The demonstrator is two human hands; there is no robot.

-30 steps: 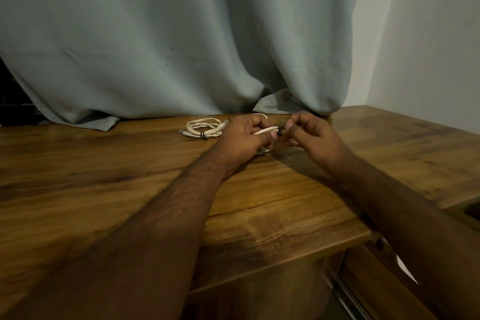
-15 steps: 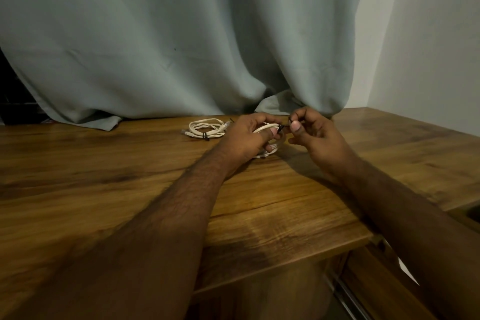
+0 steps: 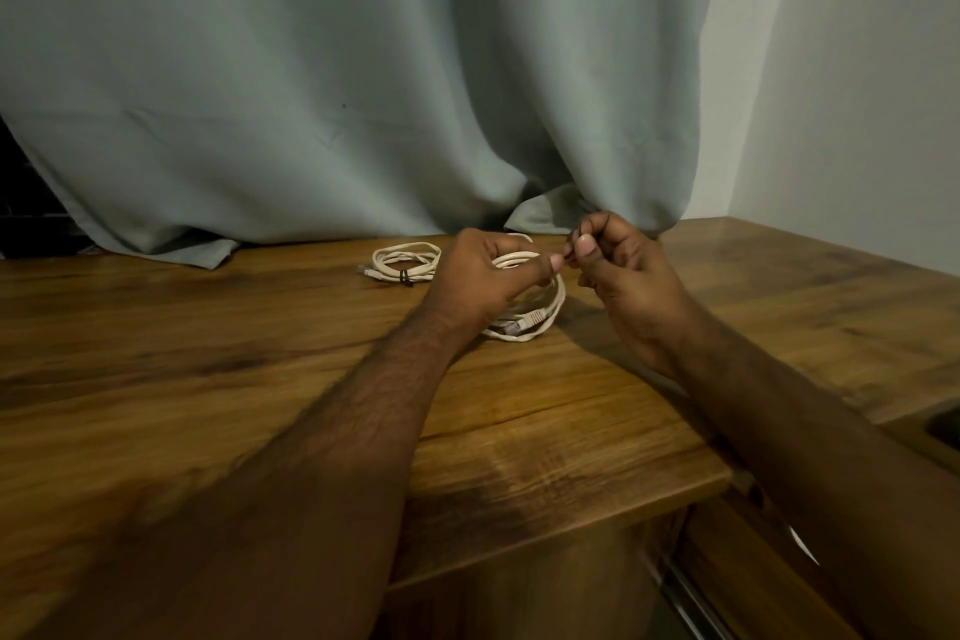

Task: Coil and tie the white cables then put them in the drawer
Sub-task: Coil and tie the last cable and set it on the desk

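My left hand (image 3: 480, 278) grips a coiled white cable (image 3: 540, 317), holding it tilted with its lower loops and plugs resting on the wooden table (image 3: 260, 379). Just to its right, my right hand (image 3: 621, 265) pinches a thin dark tie (image 3: 570, 247) at the top of that coil, thumb against fingertips. A second white cable coil (image 3: 405, 263), bound with a dark tie, lies flat on the table to the left, beyond my left hand.
A grey-green curtain (image 3: 363, 94) hangs down onto the table's back edge. A white wall (image 3: 857, 94) stands at the right. Below the table's front right edge, a drawer front and rail (image 3: 701, 598) show.
Both hands have lifted the coil slightly. My right hand has pulled the dark tie up and a little away from the left hand.
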